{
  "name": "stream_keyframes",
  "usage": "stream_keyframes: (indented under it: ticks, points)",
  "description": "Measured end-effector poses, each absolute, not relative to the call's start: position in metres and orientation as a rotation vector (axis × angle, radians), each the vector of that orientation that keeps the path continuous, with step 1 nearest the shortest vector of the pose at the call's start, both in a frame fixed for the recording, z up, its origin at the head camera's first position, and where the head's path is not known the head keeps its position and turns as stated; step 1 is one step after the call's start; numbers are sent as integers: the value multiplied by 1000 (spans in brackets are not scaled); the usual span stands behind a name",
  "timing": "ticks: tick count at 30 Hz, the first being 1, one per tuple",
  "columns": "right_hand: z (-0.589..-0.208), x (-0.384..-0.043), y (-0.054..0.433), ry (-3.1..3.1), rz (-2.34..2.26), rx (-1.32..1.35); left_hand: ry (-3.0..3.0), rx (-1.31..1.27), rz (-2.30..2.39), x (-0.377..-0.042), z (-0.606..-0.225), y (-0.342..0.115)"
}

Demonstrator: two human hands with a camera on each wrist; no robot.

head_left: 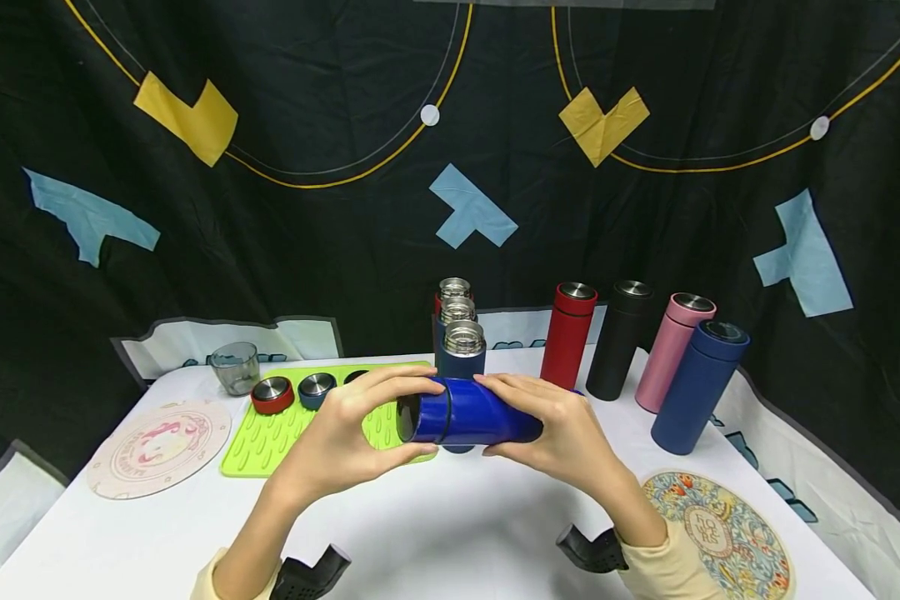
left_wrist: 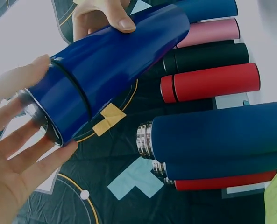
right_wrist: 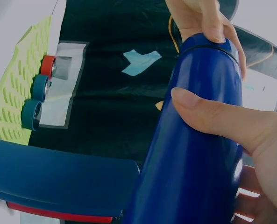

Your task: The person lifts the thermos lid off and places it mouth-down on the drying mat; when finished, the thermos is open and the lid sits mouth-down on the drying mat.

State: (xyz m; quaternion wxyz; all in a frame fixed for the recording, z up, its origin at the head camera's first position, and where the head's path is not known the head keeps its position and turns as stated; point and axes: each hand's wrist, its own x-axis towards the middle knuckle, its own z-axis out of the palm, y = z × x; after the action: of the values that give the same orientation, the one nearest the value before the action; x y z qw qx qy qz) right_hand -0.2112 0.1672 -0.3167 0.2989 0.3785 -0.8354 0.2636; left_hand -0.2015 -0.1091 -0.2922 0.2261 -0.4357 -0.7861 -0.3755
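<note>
at six o'clock from the open flasks (head_left: 462,364), the left hand (head_left: 356,423) grips the lid (head_left: 431,417) and the right hand (head_left: 561,423) the glossy flask (head_left: 482,414), both half-curled, likely for unscrewing, so next calls for a steady twist.

Over to the white table (head_left: 450,521) now, and well loaded! Starting at the left: carrying a round pink mat (head_left: 161,467), flat. Just beyond, holding up a clear glass (head_left: 234,371), right beside a flat green mat (head_left: 255,454). On to the back: supporting three open bottles (head_left: 462,365) in line, with two blue ahead of one red. Then, rightward, bearing four capped bottles (head_left: 567,346), in red, black, pink and blue. And near the right edge, showing a round floral mat (head_left: 750,542), partly hidden.
</note>
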Motion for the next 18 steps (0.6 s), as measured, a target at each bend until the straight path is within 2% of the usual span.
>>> stream_keyframes:
  ticks: [13, 18]
  points:
    - [-320, -212, 161, -2062, 436, 967, -2301, -887, -1244, -201, -293, -103]
    - [-318, -212, 163, -2116, 482, 965, -2359, -939, -1177, -203, -293, -106]
